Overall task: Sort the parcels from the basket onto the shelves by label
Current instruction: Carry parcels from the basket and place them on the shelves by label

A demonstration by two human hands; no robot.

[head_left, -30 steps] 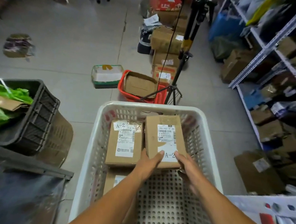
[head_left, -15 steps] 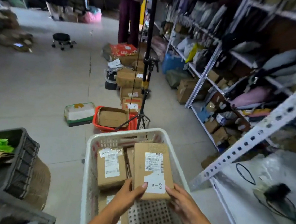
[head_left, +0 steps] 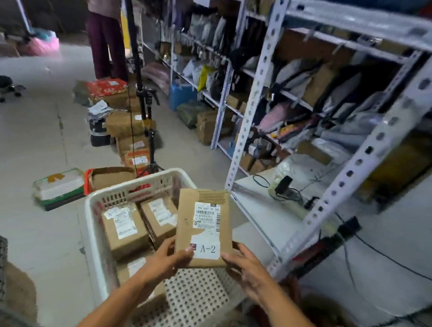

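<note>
A flat brown cardboard parcel [head_left: 204,222] with a barcode sticker and a white "A-2" label is lifted above the white plastic basket [head_left: 94,209]. My left hand [head_left: 171,260] grips its lower left corner, thumb on the label. My right hand [head_left: 241,267] holds the lower right edge from beneath. Inside the basket lie more brown parcels: one also marked "A-2" [head_left: 124,228], a second one [head_left: 161,217] beside it, and a third [head_left: 136,269] partly hidden under my left forearm.
White perforated-metal shelving [head_left: 253,93] packed with bags and boxes runs along the right, with a white shelf surface [head_left: 263,205] holding cables close by. A tripod [head_left: 145,119], a row of boxes [head_left: 128,126] and a red basket [head_left: 110,177] stand ahead. A person [head_left: 104,20] stands farther back.
Both hands have raised the A-2 parcel out of the basket. My view has swung up and to the right, from the floor toward the shelving.
</note>
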